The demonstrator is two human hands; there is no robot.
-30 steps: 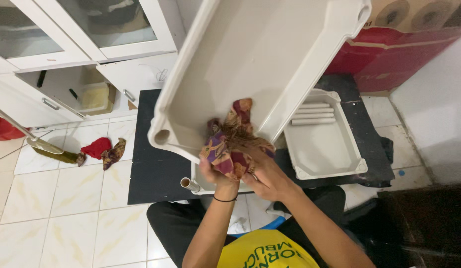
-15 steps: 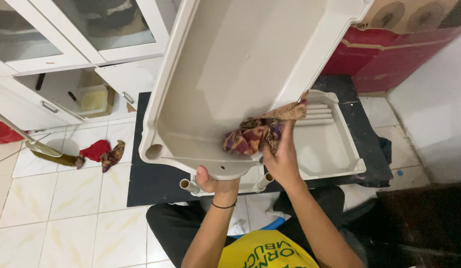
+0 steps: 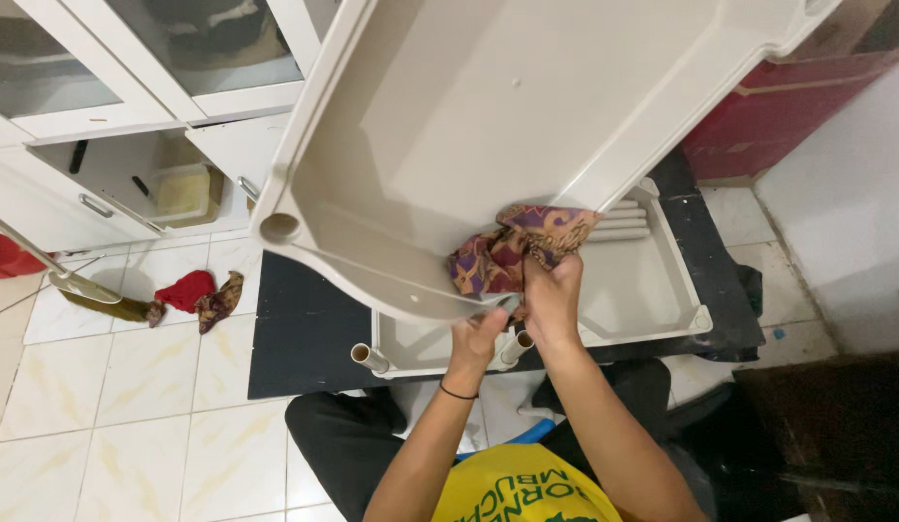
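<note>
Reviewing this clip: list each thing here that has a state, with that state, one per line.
large white tray: lifted, tilted, held at its near rim
patterned cloth: bunched, pressed into the tray's corner
left hand: gripping the tray rim
right hand: closed on the cloth
second tray: flat on the black mat
cabinet drawer: open

tiled floor (image 3: 130, 406) | black mat (image 3: 304, 338) with white trays (image 3: 652, 290) | rags (image 3: 203, 295) | broom (image 3: 82, 290)
</note>
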